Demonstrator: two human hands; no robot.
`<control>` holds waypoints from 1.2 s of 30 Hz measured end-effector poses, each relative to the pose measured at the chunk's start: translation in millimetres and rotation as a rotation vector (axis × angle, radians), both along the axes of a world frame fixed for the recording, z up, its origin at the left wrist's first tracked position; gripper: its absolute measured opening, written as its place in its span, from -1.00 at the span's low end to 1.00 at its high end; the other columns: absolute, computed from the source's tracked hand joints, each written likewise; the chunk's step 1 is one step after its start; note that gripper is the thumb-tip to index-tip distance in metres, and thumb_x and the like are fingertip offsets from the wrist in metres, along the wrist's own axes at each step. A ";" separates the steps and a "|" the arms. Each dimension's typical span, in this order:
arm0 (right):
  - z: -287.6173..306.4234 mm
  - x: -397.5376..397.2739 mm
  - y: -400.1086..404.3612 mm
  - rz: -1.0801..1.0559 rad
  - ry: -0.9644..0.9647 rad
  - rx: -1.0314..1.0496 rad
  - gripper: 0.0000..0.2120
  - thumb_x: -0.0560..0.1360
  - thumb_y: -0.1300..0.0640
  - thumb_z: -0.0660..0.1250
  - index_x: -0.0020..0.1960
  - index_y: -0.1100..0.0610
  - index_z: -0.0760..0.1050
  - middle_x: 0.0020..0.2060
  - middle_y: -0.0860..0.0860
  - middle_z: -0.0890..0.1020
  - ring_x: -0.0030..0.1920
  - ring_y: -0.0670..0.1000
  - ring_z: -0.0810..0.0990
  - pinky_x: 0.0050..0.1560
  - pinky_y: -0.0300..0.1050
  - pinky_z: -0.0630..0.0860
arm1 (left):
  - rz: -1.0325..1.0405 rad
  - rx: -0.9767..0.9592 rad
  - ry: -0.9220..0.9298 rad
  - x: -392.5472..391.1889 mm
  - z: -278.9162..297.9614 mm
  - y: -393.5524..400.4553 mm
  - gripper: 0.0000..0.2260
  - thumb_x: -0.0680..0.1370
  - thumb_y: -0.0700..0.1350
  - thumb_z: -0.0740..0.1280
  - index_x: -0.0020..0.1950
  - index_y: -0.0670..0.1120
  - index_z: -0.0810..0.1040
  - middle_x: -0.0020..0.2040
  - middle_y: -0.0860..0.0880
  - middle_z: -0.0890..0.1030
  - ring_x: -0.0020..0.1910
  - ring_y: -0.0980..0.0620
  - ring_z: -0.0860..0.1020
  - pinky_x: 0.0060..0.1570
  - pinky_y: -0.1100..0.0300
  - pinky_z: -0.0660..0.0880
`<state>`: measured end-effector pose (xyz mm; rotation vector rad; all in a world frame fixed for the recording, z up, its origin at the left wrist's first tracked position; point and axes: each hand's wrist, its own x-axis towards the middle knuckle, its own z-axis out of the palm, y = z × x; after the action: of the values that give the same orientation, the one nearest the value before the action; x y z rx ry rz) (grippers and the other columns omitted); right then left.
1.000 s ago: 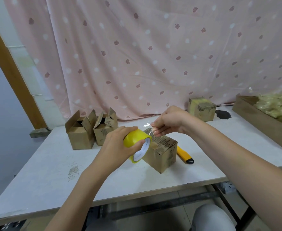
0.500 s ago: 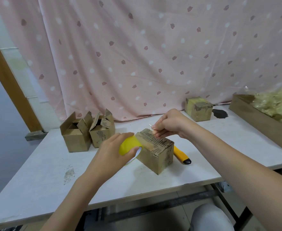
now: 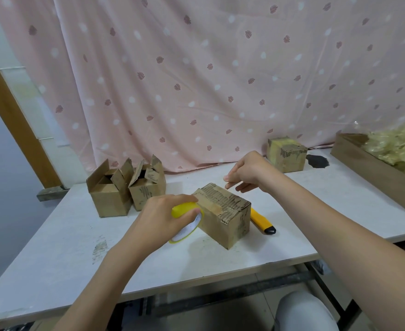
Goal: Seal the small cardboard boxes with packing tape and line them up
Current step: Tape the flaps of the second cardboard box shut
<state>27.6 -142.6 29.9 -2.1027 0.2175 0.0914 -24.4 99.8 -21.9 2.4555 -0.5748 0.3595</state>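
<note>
A small closed cardboard box (image 3: 230, 218) sits mid-table with a strip of clear tape lying along its top. My left hand (image 3: 158, 218) grips a yellow roll of packing tape (image 3: 187, 222) against the box's left side, low by the tabletop. My right hand (image 3: 247, 173) hovers just behind the box's far top edge, fingers loosely curled and thumb against forefinger; I cannot tell if it holds tape. Two open boxes (image 3: 108, 189) (image 3: 146, 185) stand at the left. A sealed box (image 3: 286, 154) stands at the back right.
A yellow utility knife (image 3: 261, 222) lies on the white table (image 3: 53, 259) just right of the box. A long wooden tray (image 3: 376, 173) with crumpled yellowish plastic sits at the right edge. A pink curtain hangs behind the table. A dark stain marks the table near the sealed box.
My left hand has pulled the tape roll down from the box's top to its left side, laying tape across the top. My right hand has lifted off the far top edge.
</note>
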 end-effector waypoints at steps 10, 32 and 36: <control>-1.8 19.1 5.6 0.008 0.120 -0.288 -0.49 0.41 0.04 0.55 0.17 0.34 0.48 0.11 0.19 0.63 0.14 0.17 0.62 0.21 0.09 0.55 | -0.018 -0.007 0.082 2.1 2.8 -4.4 -0.83 0.56 0.10 0.36 0.11 0.17 0.70 -0.44 0.07 0.57 -0.47 0.12 0.40 -0.42 0.34 0.33; 8.2 32.6 13.0 0.202 0.415 -0.671 -0.66 0.56 -0.15 0.32 0.14 0.09 0.56 0.05 -0.02 0.60 0.10 -0.05 0.58 0.34 -0.11 0.45 | -0.065 0.050 0.212 11.1 7.7 -11.3 -0.80 0.58 0.11 0.34 0.13 0.18 0.69 -0.56 0.26 0.47 -0.55 0.09 0.29 -0.51 0.33 0.19; 4.5 32.8 14.1 0.168 0.317 -0.740 -0.70 0.53 -0.16 0.37 -0.09 0.09 0.55 -0.05 -0.06 0.64 -0.05 -0.06 0.61 0.20 -0.17 0.52 | -0.064 0.061 0.213 10.8 9.1 -10.5 -0.82 0.58 0.09 0.34 0.13 0.18 0.69 -0.55 0.29 0.47 -0.56 0.09 0.29 -0.50 0.32 0.21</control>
<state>60.4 -128.5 34.4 -2.8369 0.2934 0.5129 -13.7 89.2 -12.7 2.4859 -0.5776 0.0541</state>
